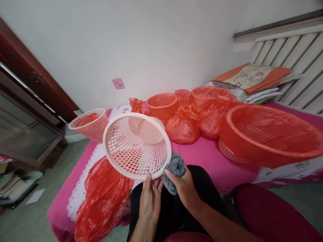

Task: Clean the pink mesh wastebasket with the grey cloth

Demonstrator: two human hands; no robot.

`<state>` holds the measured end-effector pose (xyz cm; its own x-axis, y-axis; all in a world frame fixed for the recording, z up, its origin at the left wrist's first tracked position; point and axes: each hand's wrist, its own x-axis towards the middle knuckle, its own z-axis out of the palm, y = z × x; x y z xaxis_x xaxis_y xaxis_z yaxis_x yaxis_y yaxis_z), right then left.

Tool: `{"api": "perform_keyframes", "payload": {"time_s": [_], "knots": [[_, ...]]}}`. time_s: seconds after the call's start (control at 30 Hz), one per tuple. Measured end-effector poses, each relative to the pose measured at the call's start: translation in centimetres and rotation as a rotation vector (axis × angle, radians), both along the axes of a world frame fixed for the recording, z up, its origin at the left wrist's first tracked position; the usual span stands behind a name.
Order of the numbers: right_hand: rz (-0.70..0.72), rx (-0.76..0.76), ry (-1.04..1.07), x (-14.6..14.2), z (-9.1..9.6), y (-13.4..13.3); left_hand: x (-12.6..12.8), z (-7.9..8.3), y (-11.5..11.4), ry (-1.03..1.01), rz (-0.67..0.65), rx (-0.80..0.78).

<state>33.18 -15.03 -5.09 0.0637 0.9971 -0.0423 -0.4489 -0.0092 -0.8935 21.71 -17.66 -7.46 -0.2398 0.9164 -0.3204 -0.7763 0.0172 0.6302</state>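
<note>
A pale pink plastic basket (109, 158) with a perforated wall is tilted in front of me, its wide mouth facing me. My left hand (150, 198) grips the near edge of its rim, thumb on the inner side. In my right hand (186, 186) is a bunched grey fluffy cloth (174, 168), pressed against the rim at the lower right. A crumpled red plastic bag (103, 198) lies on the bed to the left, just below the basket.
On the pink bed (199, 151) stand several baskets lined with red bags, including a large one (267, 134) at right. A knotted red bag (182, 129) sits mid-bed. Another pink basket (94, 129) stands at left. Folded bedding (254, 75) lies far right; a dark red stool (272, 215) is near me.
</note>
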Motion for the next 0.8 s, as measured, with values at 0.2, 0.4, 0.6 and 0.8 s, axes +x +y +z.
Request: {"api": "perform_keyframes", "payload": {"time_s": [0.2, 0.4, 0.6, 0.8], "knots": [[0.058, 0.007, 0.003, -1.1, -1.6, -0.6, 0.0, -0.3, 0.0, -0.087, -0.062, -0.036], [0.068, 0.026, -0.073, -1.9, -2.1, -0.7, -0.3, -0.8, 0.3, -0.263, -0.098, -0.045], [0.1, 0.075, -0.096, -2.2, -3.0, -1.0, -1.5, -2.1, 0.3, -0.345, -0.238, -0.008], [0.093, 0.122, -0.111, -2.8, -3.8, -1.5, -2.4, -3.6, 0.4, -0.338, -0.278, 0.035]]}}
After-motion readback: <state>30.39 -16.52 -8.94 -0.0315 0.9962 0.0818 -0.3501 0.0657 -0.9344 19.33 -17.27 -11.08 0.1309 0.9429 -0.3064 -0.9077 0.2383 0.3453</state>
